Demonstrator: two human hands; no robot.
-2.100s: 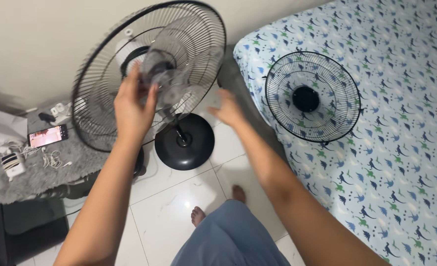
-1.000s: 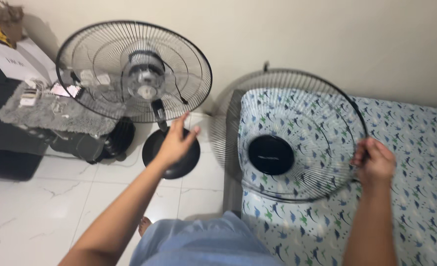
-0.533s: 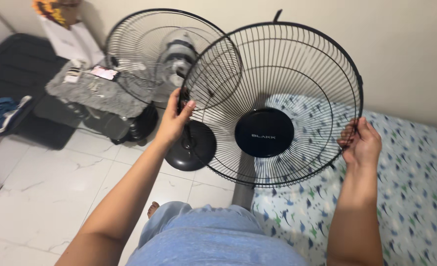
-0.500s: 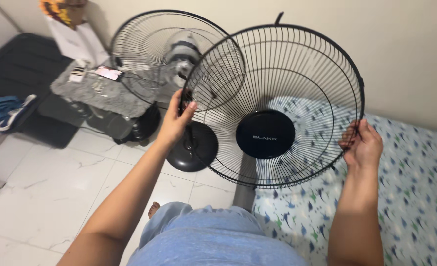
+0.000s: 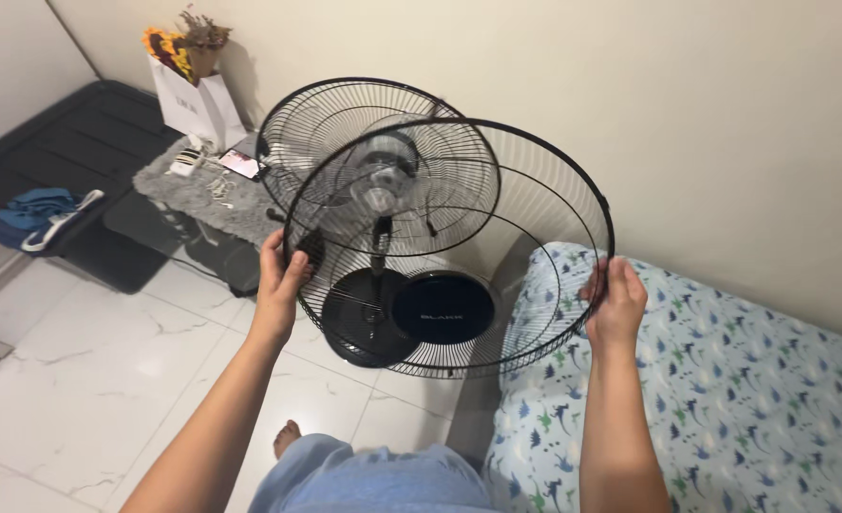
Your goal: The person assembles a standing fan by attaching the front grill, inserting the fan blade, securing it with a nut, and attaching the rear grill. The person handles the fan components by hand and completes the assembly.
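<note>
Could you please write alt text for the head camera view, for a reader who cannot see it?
Two bare hands, left hand and right hand, hold a round black wire fan guard by its rim in front of a standing fan, with a patterned bed at right.

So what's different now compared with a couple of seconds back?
The front grille was lying on the bed. The right hand picked it up, the left hand left the fan's hub and took the opposite rim, and both carried it leftward until it overlaps the standing fan. The fan, its round base and the grey mat of small items stayed put.
</note>
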